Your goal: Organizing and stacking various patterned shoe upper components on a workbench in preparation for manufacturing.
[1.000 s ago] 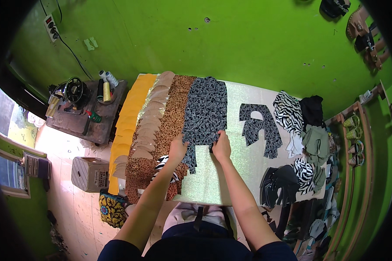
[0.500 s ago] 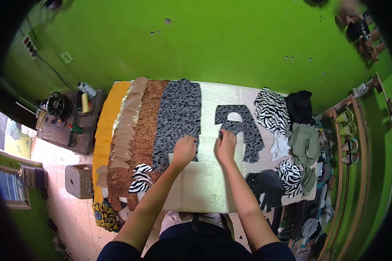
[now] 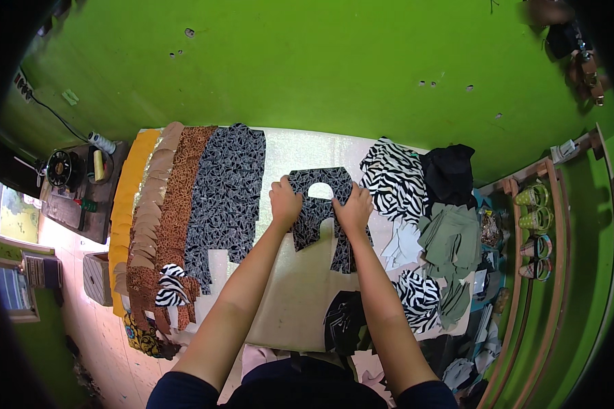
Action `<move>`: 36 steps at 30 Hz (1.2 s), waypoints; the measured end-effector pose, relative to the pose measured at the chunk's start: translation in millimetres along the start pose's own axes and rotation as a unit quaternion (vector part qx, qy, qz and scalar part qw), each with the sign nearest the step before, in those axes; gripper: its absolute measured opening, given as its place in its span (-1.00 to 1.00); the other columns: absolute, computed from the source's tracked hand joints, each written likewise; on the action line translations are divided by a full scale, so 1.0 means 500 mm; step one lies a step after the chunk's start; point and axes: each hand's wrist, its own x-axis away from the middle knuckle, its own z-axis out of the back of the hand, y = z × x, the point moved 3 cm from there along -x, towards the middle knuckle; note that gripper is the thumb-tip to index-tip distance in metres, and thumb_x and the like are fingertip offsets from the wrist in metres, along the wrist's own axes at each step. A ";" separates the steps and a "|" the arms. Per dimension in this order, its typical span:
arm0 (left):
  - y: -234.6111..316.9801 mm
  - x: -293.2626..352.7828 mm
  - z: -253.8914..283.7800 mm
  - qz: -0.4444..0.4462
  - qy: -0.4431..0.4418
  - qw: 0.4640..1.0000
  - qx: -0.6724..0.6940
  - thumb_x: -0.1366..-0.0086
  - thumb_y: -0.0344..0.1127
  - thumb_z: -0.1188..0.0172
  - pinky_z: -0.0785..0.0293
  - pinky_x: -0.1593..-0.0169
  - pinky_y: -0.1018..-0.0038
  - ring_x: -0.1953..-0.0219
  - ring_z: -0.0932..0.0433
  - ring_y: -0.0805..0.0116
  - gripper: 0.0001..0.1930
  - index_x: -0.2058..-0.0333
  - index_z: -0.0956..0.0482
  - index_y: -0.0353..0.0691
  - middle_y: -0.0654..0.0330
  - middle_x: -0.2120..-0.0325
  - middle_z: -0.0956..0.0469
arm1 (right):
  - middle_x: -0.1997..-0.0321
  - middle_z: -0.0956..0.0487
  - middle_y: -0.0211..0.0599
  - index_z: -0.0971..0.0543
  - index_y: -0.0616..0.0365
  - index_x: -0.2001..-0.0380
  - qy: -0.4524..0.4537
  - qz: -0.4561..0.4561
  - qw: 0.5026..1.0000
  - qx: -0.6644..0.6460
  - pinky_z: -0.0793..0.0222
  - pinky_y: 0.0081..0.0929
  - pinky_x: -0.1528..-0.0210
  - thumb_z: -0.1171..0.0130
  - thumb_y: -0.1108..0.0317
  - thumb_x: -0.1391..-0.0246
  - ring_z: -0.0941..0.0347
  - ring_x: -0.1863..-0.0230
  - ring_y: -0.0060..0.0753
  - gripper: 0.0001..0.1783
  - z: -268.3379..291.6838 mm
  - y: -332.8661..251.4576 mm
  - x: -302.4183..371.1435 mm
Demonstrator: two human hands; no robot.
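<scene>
Our left hand [image 3: 286, 202] and right hand [image 3: 353, 208] are both closed on the black-and-grey patterned arched fabric piece [image 3: 320, 175] between them; its longer leg points toward us, nearer the right. Beneath spreads the pale, shiny flat tabletop [image 3: 286, 307], backed by a bright green painted wall [image 3: 320, 75].

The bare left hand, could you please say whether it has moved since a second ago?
Yes, rightward, relative to the wide black-patterned fabric column: the left hand went from the column's lower edge to the arched black-patterned fabric piece.
</scene>
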 end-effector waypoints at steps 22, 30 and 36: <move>-0.174 0.321 0.177 0.006 0.067 0.970 0.234 -0.12 -0.47 -0.11 -0.31 0.33 0.55 0.44 -0.32 0.42 -0.71 0.14 -0.42 -0.38 0.17 0.45 -0.35 | 0.34 -0.40 -0.15 -0.47 0.14 0.34 0.060 0.065 0.931 -0.353 -0.29 -0.35 0.22 0.03 0.50 0.03 -0.38 0.27 -0.09 -0.85 0.043 -0.105 0.348; -0.224 0.442 0.195 -0.010 -0.035 0.971 0.238 -0.12 -0.56 -0.02 -0.35 0.26 0.44 0.37 -0.37 0.25 -0.64 0.06 -0.30 -0.33 0.02 0.34 -0.33 | 0.37 -0.42 -0.16 -0.52 0.11 0.33 0.054 -0.034 0.965 -0.253 -0.31 -0.29 0.27 -0.02 0.40 0.08 -0.39 0.30 -0.09 -0.80 0.025 -0.075 0.532; -0.241 0.484 0.204 -0.055 -0.014 0.991 0.122 -0.05 -0.56 0.01 -0.27 0.04 0.28 0.14 -0.32 -0.03 -0.55 0.02 -0.23 -0.40 -0.12 0.16 -0.27 | 0.21 -0.36 -0.08 -0.49 0.12 0.25 0.013 0.054 0.998 -0.034 -0.39 -0.24 0.31 -0.04 0.37 0.11 -0.33 0.13 -0.10 -0.73 0.046 -0.081 0.585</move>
